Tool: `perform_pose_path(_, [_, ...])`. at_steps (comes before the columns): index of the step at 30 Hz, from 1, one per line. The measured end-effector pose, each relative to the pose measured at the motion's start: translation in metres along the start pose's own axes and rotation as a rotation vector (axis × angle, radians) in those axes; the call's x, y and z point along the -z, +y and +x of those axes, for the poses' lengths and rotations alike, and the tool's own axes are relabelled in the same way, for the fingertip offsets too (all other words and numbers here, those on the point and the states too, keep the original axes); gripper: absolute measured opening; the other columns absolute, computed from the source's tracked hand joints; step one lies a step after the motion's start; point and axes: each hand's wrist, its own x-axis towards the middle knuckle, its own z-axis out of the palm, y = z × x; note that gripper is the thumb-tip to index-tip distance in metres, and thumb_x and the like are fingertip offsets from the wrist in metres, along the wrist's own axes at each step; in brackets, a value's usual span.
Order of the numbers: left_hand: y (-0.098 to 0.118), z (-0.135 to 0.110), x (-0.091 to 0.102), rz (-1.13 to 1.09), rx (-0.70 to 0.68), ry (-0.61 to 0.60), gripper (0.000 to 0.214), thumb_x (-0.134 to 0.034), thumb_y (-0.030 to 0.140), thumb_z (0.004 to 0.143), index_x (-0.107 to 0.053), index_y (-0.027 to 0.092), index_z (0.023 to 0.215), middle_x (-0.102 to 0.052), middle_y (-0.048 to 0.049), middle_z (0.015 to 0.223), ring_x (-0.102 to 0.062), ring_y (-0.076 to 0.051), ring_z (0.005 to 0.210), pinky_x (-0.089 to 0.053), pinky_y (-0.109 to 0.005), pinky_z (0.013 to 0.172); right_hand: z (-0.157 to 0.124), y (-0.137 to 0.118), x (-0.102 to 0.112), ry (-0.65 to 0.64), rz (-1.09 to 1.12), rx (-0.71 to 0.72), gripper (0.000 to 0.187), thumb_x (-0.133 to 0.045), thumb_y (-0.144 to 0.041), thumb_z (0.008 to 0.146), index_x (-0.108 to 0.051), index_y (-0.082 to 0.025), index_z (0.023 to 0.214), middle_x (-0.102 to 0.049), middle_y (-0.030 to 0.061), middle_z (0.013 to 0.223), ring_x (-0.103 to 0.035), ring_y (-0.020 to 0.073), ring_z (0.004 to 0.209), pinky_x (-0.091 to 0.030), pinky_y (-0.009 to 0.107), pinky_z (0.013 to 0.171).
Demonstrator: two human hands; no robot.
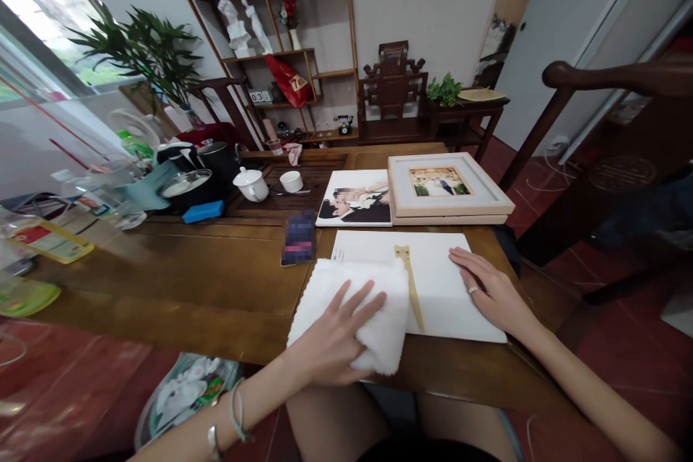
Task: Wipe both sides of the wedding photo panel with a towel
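Note:
A white panel (444,289) lies flat on the wooden table in front of me. On it is a thin tan tapered strip (412,292), wider and notched at its far end; I cannot tell what it is. My left hand (346,336) grips a folded white towel (325,296), fingers spread over its top and the thumb by its near edge. The towel covers the panel's left part and hangs slightly past the table's front edge. My right hand (487,290), with a ring on one finger, rests flat and open on the panel's right edge.
Behind the panel are a photo print (354,206) and stacked framed photos (449,191). A phone (298,238) lies left of them. Farther left stand a white teapot (250,184), a blue block (203,211) and bottles (51,237). A waste bin (146,411) is below the table.

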Motion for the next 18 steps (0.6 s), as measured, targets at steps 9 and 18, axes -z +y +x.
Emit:
perform_pose_path(9, [-0.06,0.039,-0.01,0.002,0.127,0.106,0.033,-0.058,0.043,0.083,-0.07,0.013,0.089,-0.056,-0.0183,0.129,-0.043,-0.03,0.131,-0.026,-0.046,0.114,0.0,-0.001,0.0,0.006,-0.002,-0.008,0.036,-0.044,-0.022,0.09,-0.062,-0.023,0.121,-0.062,0.0083,0.128,-0.054,0.026,0.124,-0.042,0.053,0.107])
perform_pose_path(18, [-0.062,0.039,-0.009,0.028,0.097,0.042,0.035,-0.052,0.042,0.09,-0.07,0.014,0.082,-0.048,-0.0174,0.137,-0.032,-0.032,0.137,-0.023,-0.05,0.114,0.001,-0.001,0.0,0.004,-0.016,-0.004,0.035,-0.044,-0.023,0.09,-0.062,-0.023,0.12,-0.062,0.0085,0.128,-0.054,0.0259,0.124,-0.042,0.053,0.107])
